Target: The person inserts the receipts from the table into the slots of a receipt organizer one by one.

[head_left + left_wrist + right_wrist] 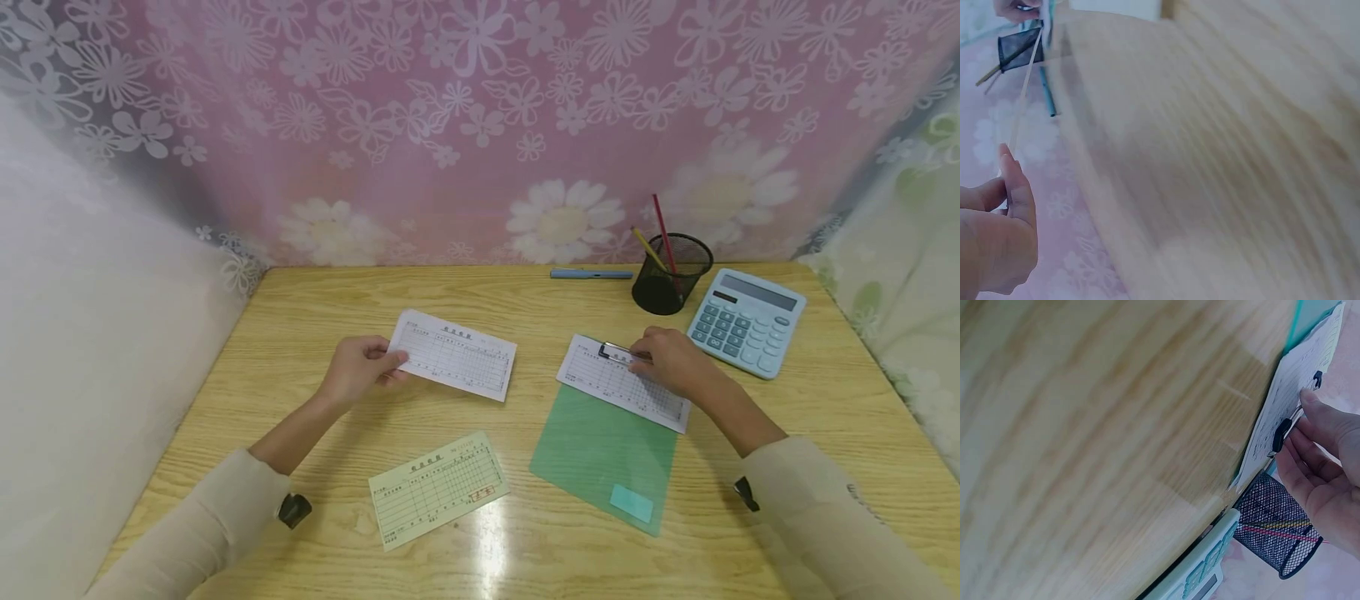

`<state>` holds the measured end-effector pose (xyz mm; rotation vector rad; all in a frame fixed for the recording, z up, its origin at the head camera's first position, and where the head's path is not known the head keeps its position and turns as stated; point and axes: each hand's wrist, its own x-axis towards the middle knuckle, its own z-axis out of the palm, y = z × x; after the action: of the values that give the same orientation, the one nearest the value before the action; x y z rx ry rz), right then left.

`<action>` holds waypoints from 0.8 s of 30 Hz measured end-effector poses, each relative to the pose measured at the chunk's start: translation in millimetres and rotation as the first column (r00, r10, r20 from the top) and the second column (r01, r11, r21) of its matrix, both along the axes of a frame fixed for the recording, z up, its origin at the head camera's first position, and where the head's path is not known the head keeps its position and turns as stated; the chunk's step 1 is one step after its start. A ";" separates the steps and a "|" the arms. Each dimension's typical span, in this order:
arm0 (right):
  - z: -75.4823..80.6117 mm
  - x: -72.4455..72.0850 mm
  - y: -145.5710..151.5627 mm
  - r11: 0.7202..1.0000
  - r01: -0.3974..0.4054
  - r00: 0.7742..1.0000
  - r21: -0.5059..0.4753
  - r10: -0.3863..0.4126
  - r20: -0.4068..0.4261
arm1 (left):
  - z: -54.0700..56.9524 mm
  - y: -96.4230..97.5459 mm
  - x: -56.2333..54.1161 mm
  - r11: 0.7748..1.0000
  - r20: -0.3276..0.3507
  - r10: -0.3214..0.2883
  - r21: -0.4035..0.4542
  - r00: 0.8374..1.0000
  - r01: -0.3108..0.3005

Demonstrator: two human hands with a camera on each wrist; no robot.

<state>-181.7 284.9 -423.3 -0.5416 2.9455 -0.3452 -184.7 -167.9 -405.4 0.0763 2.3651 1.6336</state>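
Note:
Between thumb and fingers, my left hand (358,369) pinches the left end of a white printed receipt slip (453,357), raised above the table. Seen edge-on, that slip (1024,100) is a thin pale strip in the left wrist view. My right hand (675,360) grips the metal clip (617,354) at the top of a translucent green clipboard (600,454). White printed slips (592,371) lie across the board's top, under the clip. In the right wrist view, the thumb and fingers close around the clip's bar (1296,417) between its black ends.
A yellow printed slip (438,490) with a red stamp lies front centre. Behind the clipboard stand a black mesh pen cup (660,287) with two pencils and a blue pen (591,273). A light-blue calculator (746,321) lies at the right. A floral curtain (450,125) borders the table's back.

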 end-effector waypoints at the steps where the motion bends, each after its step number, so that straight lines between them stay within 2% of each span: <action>1: -0.1 -0.1 0.1 1.000 0.000 1.000 0.000 0.000 0.000 | 2.3 3.4 -0.3 1.000 0.005 0.009 0.017 1.000 -0.009; 6: -0.9 -0.4 1.0 1.000 -0.002 1.000 -0.001 0.002 -0.005 | 10.5 25.1 -0.2 0.996 0.025 -0.001 0.089 1.000 -0.002; 10: -2.3 -0.7 2.9 1.000 -0.011 1.000 -0.005 0.011 -0.019 | 10.8 48.0 -1.3 0.991 0.034 -0.017 0.130 0.999 0.013; 13: -3.9 -0.9 5.1 1.000 -0.014 1.000 -0.014 0.014 -0.028 | 8.5 67.4 -3.1 0.986 0.034 -0.031 0.164 0.999 0.025; 18: -5.7 -0.7 6.5 0.999 -0.013 0.999 -0.033 0.012 -0.041 | 2.6 99.7 -4.4 0.979 0.050 -0.097 0.183 0.994 0.086; 24: -5.9 -2.3 8.6 0.998 -0.016 0.998 -0.062 0.013 -0.055 | -5.8 137.6 -3.1 0.974 0.156 -0.171 0.177 0.973 0.143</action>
<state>-184.0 293.6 -429.2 -0.5893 2.9901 -0.4282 -187.9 -30.3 -411.1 0.1467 2.0407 1.6841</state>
